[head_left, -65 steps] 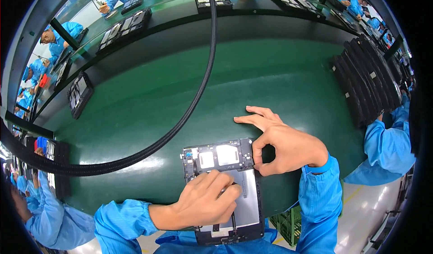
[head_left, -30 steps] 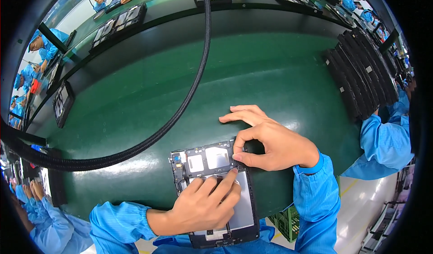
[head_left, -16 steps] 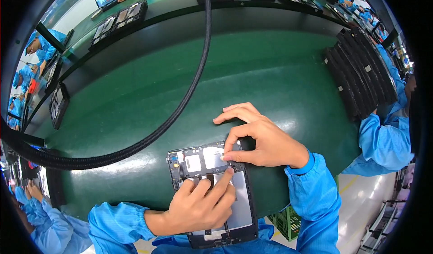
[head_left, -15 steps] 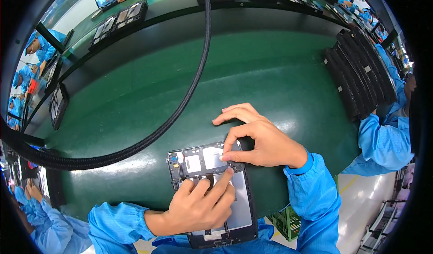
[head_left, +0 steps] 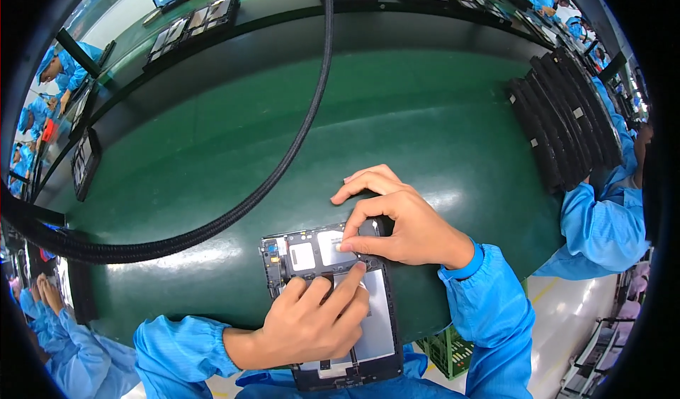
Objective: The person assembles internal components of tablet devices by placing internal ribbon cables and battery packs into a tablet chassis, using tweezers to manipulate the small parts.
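Note:
An opened tablet (head_left: 380, 314) lies tilted at the table's near edge, its inner side up. It has a black frame, a circuit board across its far end and a pale panel nearer me. Over its middle rests my left hand (head_left: 308, 325), fingers apart and bent, the index fingertip pressing just below the board. Its thumb is out of sight. My right hand (head_left: 418, 225) comes from the right, thumb and index fingertip pinched together at a silver patch (head_left: 329, 247) on the board. Whatever sits in that pinch is too small to make out. The other right fingers stretch out above the table.
A thick black braided cable (head_left: 283, 169) arcs over the green table (head_left: 418, 101). Black trays (head_left: 567, 123) stand stacked at the right, beside a co-worker's blue sleeve (head_left: 598, 218). More opened devices (head_left: 191, 31) line a raised far shelf. A green crate (head_left: 445, 353) sits below the edge.
The view has shifted slightly. My right thumb and index fingertip have moved a little left over the board; the left hand keeps its place on the tablet.

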`<state>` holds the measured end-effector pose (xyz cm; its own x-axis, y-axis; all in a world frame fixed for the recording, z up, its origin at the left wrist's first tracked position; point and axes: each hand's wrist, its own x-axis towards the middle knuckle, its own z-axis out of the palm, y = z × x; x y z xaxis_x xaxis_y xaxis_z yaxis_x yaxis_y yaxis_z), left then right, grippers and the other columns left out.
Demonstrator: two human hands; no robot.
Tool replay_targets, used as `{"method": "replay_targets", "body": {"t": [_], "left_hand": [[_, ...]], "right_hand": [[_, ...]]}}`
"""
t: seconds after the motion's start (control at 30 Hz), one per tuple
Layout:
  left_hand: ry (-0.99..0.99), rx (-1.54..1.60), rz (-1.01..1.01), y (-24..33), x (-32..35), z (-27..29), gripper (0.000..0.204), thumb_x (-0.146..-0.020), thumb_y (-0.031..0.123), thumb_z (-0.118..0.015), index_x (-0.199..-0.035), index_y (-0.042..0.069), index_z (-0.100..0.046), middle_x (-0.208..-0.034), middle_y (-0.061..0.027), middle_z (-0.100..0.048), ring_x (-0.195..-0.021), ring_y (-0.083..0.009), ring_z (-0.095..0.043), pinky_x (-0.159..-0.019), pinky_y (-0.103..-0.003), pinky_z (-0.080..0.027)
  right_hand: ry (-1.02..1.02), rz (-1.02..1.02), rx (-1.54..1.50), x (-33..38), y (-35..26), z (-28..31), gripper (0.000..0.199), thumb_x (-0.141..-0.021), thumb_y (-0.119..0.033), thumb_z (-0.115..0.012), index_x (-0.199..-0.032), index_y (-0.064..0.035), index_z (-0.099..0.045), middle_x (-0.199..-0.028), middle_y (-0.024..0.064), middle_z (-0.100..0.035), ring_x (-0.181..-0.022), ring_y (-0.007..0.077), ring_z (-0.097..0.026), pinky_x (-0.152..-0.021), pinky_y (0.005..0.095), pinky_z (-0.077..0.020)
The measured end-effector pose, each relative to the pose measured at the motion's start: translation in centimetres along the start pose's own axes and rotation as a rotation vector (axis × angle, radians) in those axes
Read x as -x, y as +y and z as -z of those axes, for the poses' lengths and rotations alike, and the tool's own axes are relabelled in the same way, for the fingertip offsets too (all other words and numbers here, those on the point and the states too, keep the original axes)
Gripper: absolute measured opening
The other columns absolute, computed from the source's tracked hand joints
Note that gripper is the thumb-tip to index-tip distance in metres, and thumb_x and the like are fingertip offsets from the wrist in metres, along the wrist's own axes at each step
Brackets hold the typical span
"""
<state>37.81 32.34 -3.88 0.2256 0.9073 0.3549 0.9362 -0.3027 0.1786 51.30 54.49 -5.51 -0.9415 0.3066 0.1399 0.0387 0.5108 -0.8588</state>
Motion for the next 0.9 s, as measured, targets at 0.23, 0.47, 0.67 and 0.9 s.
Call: {"method": "replay_targets", "body": {"t": [0.23, 0.47, 0.67, 0.9], "left_hand": [[0.018, 0.159, -0.035, -0.8, -1.3, -0.3, 0.036, -0.074, 0.020, -0.078, -0.106, 0.003, -0.073, -0.127, -0.0164, -0.075, -0.081, -0.0218, -0.059, -0.070, -0.036, -0.044], [0.000, 0.185, -0.067, -1.4, -1.3, 0.0, 0.028, -0.076, 0.019, -0.078, -0.098, 0.005, -0.069, -0.127, -0.0165, -0.075, -0.084, -0.0222, -0.059, -0.073, -0.035, -0.045], [0.001, 0.170, -0.065, -1.4, -1.3, 0.3, 0.022, -0.079, 0.020, -0.078, -0.091, 0.006, -0.065, -0.127, -0.0189, -0.076, -0.083, -0.0215, -0.058, -0.074, -0.034, -0.045], [0.000, 0.215, -0.066, -1.9, -1.3, 0.1, 0.021, -0.079, 0.018, -0.077, -0.088, 0.005, -0.063, -0.127, -0.0209, -0.076, -0.081, -0.0215, -0.056, -0.073, -0.034, -0.045]], "right_hand": [[0.006, -0.012, -0.047, 0.2, 0.2, -0.3, 0.014, -0.084, -0.017, -0.096, -0.092, -0.0106, -0.087, -0.135, 0.0070, -0.075, -0.135, 0.0331, -0.060, -0.115, 0.0481, -0.0484], [-0.229, -0.035, -0.125, 0.7, -0.4, 1.1, 0.067, -0.094, -0.006, -0.075, -0.157, -0.0097, -0.050, -0.146, 0.0175, -0.068, -0.144, 0.0381, -0.055, -0.131, 0.0550, -0.0312], [-0.414, -0.079, -0.168, 0.7, -1.1, 2.2, 0.099, -0.091, 0.001, -0.067, -0.179, -0.0111, -0.022, -0.164, 0.0228, -0.054, -0.163, 0.0443, -0.040, -0.141, 0.0595, -0.0076], [-0.436, -0.084, -0.200, 0.4, -0.8, 2.2, 0.104, -0.092, 0.005, -0.071, -0.180, -0.0122, -0.020, -0.167, 0.0219, -0.051, -0.165, 0.0419, -0.039, -0.141, 0.0606, -0.0039]]}}
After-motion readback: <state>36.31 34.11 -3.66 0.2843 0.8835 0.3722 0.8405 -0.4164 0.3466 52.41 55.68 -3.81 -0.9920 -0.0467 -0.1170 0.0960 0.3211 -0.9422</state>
